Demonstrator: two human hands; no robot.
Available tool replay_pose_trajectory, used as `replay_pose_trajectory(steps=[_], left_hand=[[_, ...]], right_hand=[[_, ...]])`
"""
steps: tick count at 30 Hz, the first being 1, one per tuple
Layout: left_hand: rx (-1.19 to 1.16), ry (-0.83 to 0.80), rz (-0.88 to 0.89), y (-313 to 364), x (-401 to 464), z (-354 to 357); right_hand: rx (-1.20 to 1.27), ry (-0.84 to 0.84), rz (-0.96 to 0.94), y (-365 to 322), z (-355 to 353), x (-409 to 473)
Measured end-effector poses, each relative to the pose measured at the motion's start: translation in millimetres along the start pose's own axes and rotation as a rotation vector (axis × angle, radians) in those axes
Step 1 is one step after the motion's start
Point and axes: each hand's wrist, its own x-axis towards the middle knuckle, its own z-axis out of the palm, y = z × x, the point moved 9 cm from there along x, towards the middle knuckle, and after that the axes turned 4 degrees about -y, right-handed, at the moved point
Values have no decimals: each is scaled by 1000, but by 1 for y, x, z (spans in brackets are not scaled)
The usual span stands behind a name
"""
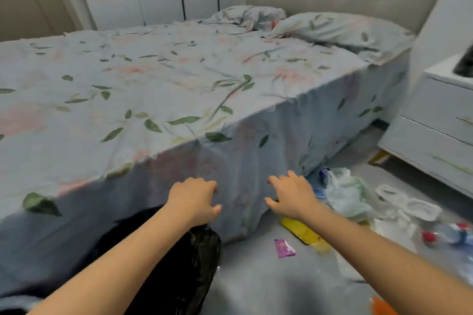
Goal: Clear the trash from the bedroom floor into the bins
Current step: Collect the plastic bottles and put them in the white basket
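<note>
Both my hands reach forward in front of the bed's corner, fingers loosely curled and holding nothing. My left hand (pixel 195 199) hovers above a bin lined with a black bag (pixel 197 261) that stands against the bed. My right hand (pixel 291 195) hangs over a yellow wrapper (pixel 305 234) on the floor. A small purple packet (pixel 284 248) lies beside it. Further right lie a crumpled clear plastic bag (pixel 345 194), a white plastic tray (pixel 419 208) and a plastic bottle with a red cap (pixel 446 234).
A bed with a floral sheet (pixel 179 84) fills the left and middle. A white bedside drawer unit (pixel 435 130) stands at the right, with a yellow item (pixel 380 157) under its edge. An orange object (pixel 382 307) shows at the bottom right.
</note>
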Motion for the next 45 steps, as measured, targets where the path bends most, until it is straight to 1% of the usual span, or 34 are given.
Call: replay_pose_trajectory(steps=[2, 4, 8, 12, 15, 20, 25, 28, 30, 33, 36, 41, 43, 45], left_hand=[[16, -25, 78, 42, 35, 11], [39, -62, 155, 84, 65, 28], [71, -138, 261, 162, 112, 69], [69, -205, 357, 238, 140, 119], [88, -250, 443, 289, 154, 160], [93, -265, 584, 378, 155, 214], [103, -229, 772, 462, 138, 251], [145, -188, 844, 493, 132, 261], [190, -154, 882, 510, 131, 261], [248, -90, 932, 544, 137, 255], [227, -45, 942, 586, 148, 247], [157, -22, 892, 666, 161, 250], [84, -5, 880, 699, 162, 253], [-14, -35, 833, 728, 166, 261]], right_hand=[[-19, 9, 135, 67, 17, -15], [-16, -17, 266, 130, 38, -37], [69, -62, 542, 244, 86, -107], [214, -137, 847, 333, 150, -210], [311, -199, 1041, 377, 191, -286], [342, -261, 1218, 410, 240, -372], [449, -239, 1363, 421, 286, -419], [599, -189, 1493, 416, 320, -434], [667, -131, 1539, 411, 340, -436], [649, -10, 1544, 411, 357, -427], [602, 83, 1564, 415, 364, -417], [600, 136, 1619, 423, 379, -413], [596, 164, 1628, 425, 384, -413], [579, 177, 1629, 427, 388, -412]])
